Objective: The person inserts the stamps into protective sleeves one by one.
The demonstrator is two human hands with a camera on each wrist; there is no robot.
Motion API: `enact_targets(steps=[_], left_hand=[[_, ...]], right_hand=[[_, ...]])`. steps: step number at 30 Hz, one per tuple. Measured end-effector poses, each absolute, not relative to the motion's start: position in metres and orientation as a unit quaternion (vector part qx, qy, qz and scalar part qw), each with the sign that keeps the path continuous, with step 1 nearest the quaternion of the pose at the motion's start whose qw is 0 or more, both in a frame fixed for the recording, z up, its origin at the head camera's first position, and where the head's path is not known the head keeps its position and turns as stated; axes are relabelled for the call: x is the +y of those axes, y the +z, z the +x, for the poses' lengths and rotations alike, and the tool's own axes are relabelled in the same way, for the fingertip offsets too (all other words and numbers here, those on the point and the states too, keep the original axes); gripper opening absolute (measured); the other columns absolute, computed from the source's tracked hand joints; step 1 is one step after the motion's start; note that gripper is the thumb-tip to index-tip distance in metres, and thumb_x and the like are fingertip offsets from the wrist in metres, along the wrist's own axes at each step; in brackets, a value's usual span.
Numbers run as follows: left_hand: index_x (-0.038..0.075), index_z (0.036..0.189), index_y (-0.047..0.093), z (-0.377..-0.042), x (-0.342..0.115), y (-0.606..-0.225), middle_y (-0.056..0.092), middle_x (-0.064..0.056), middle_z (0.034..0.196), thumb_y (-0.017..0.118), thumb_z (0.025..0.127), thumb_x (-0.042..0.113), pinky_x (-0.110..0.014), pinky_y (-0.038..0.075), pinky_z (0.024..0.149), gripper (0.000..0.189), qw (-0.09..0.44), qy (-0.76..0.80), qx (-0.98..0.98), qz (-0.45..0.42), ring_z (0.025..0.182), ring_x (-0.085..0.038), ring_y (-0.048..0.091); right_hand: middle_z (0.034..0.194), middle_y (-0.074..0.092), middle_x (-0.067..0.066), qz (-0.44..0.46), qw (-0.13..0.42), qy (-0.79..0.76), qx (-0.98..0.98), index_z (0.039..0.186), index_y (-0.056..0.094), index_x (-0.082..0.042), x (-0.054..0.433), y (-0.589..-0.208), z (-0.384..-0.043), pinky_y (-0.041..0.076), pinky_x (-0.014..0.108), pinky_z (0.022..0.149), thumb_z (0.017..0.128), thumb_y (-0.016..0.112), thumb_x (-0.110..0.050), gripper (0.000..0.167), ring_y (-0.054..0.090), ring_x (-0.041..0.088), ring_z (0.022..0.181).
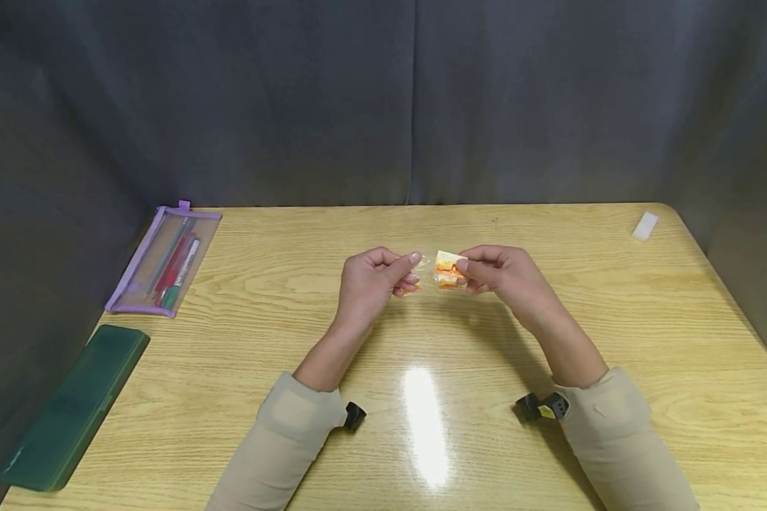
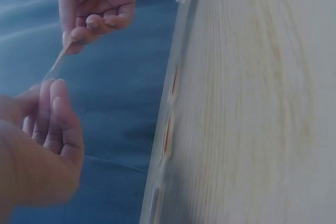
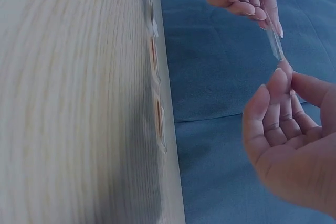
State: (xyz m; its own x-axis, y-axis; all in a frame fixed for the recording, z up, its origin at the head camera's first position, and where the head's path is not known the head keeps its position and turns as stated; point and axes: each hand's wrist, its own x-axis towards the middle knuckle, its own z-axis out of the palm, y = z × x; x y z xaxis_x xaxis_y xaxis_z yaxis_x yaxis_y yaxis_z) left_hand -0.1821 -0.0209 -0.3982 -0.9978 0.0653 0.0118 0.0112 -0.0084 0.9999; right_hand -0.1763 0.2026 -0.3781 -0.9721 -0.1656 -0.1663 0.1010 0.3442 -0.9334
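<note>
Between my two hands is a small, thin clear-plastic packet with yellow and orange print. My left hand pinches its left side between thumb and fingers, and my right hand pinches the right side. Both hands are above the table, fingertips a short way apart. Seen edge-on in the left wrist view, the packet is a slim strip. More orange shows under the fingertips in the head view. Whether it belongs to the packet or to something on the table I cannot tell.
On the wooden table, a mesh zip pouch with pens lies at the far left, a dark green case in front of it. A small white block sits at the back right. Orange flat shapes show at table level.
</note>
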Motion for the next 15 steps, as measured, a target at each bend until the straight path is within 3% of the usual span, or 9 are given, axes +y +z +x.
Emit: enact_targets(steps=[4,10,15], left_hand=[[-0.007,0.087,0.073,-0.182,-0.021,-0.397,0.076,-0.006,0.070,0.078,0.091,0.025,-0.039,0.062,0.062,0.032,0.018,0.706,0.708,0.034,0.067,-0.025,0.077],[-0.003,0.083,0.074,-0.183,-0.020,-0.393,0.075,-0.007,0.070,0.079,0.091,0.021,-0.049,0.063,0.068,0.026,0.025,0.707,0.706,0.040,0.062,-0.018,0.075],[0.000,0.085,0.077,-0.189,-0.016,-0.389,0.076,-0.009,0.073,0.079,0.090,0.018,-0.043,0.063,0.066,0.019,0.045,0.698,0.713,0.046,0.063,-0.016,0.074]], right_hand=[[0.091,0.070,0.006,-0.031,0.130,-0.577,0.806,0.119,0.066,0.005,0.204,-0.378,-0.176,0.061,0.031,0.079,0.102,0.062,-0.020,0.030,0.066,0.010,0.077],[0.092,0.070,0.011,-0.042,0.147,-0.571,0.807,0.119,0.065,0.006,0.207,-0.379,-0.177,0.062,0.033,0.079,0.103,0.061,-0.017,0.029,0.067,0.010,0.077],[0.090,0.071,0.006,-0.055,0.153,-0.571,0.804,0.118,0.066,0.007,0.214,-0.376,-0.182,0.061,0.029,0.080,0.102,0.062,-0.017,0.029,0.069,0.013,0.082]])
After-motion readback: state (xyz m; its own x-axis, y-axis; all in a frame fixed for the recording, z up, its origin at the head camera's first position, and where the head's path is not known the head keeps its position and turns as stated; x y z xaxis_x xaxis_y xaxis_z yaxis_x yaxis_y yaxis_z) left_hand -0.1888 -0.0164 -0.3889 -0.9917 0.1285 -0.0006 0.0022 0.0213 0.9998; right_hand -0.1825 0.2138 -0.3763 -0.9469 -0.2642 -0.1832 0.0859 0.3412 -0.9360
